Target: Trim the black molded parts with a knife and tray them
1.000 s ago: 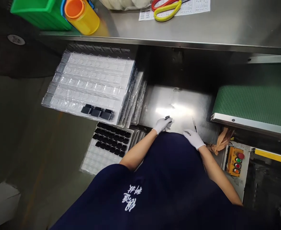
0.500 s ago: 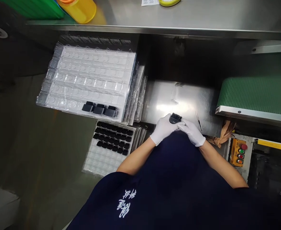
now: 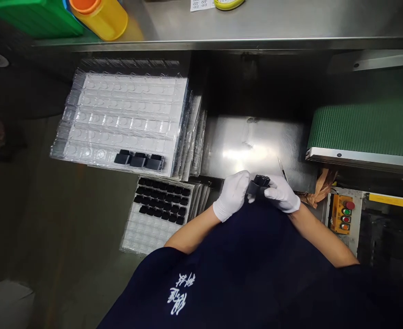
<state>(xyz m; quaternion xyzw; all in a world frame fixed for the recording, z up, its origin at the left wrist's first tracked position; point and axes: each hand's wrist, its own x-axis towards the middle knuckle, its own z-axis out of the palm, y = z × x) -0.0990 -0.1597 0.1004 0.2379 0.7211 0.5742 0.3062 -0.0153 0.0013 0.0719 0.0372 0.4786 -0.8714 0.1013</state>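
Over at the stainless steel table (image 3: pixel 256 23), a green conveyor belt (image 3: pixel 366 132) runs along the right, with a yellow push-button box (image 3: pixel 340 214) below it. On the left, a stack of clear plastic trays (image 3: pixel 119 109) sits beside a steel plate (image 3: pixel 252 146). The top tray has just three black moulded parts (image 3: pixel 139 160) lined up along its near row, and clear pockets fill the rest of it. Below that, a second tray (image 3: pixel 156 235) carries rows of black pieces (image 3: pixel 160 198) in its upper half, while its nearer rows show only clear plastic. Now to the action, right at the plate's near edge: the left hand (image 3: pixel 231 195) and right hand (image 3: pixel 282 194) bring another black moulded part (image 3: pixel 259 186) up close to the chest. The left fingers (image 3: pixel 244 180) curl around one end, and the right fingers (image 3: pixel 271 192) press together on the other. Slim tweezers (image 3: pixel 282 170) lie just beyond the right hand.
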